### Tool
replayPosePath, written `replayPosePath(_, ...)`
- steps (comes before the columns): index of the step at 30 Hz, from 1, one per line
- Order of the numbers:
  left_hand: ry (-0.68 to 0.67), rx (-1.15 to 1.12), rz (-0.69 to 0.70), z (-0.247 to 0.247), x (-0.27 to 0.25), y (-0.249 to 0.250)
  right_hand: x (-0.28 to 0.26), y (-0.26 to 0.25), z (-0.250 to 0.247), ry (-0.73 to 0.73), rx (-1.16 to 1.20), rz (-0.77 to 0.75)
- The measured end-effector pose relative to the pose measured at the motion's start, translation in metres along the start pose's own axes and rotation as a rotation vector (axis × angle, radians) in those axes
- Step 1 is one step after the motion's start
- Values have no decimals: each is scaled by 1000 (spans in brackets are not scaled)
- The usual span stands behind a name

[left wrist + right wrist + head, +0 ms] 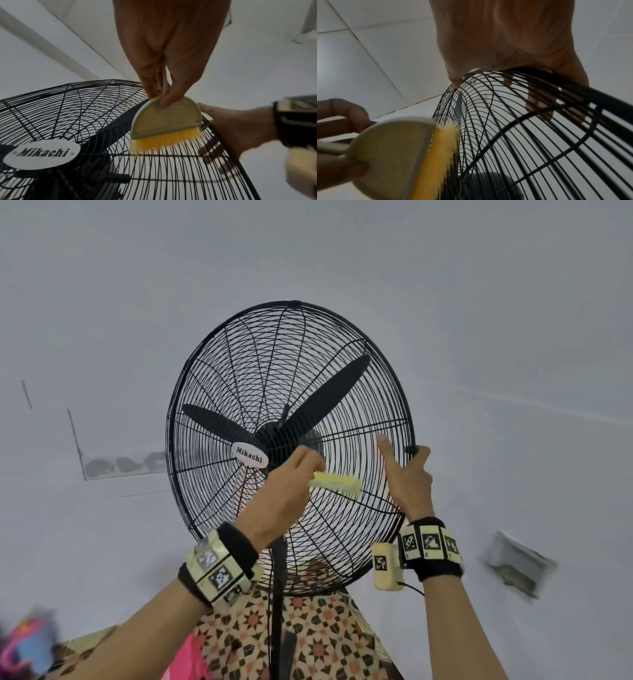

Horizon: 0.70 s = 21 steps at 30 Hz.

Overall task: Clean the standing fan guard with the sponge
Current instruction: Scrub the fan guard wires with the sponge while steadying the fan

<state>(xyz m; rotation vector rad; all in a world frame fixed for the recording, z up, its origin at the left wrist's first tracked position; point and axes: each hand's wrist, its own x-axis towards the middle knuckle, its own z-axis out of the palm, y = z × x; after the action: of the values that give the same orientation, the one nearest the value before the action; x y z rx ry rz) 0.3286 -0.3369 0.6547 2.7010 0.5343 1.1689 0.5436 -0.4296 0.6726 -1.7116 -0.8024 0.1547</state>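
Standing fan guard upright, facing the person. Right hand grasps its right rim, index finger straight along the wires. Left hand pinches the handle of a small yellow-bristled brush, no sponge visible. Brush's long axis horizontal, bristles touching the wires right of the Mikachi hub badge, between both hands. No containers.

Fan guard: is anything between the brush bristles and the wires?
Nothing visible. The left hand holds the brush, its yellow bristles already on the fan guard wires. The right hand grips the rim, apart.
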Motion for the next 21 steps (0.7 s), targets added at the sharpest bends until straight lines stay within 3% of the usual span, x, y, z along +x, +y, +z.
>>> replayPosePath(2,88,-141,-15,-6,7,-4,0,-1,1,-16,-11,-13)
replayPosePath(4,146,-258,55,-6,9,-13,0,-1,2,-26,-9,-23)
replayPosePath(9,52,-211,188,0,4,-35,1,2,-2,-39,-25,-27)
replayPosePath(13,311,-218,156,-4,25,-35,4,5,-4,-60,-33,-40)
replayPosePath(15,355,-205,137,3,32,-31,7,8,-6,-65,-34,-36)
replayPosePath(21,-3,-89,253,28,-11,-40,13,17,-18,-96,-29,-30)
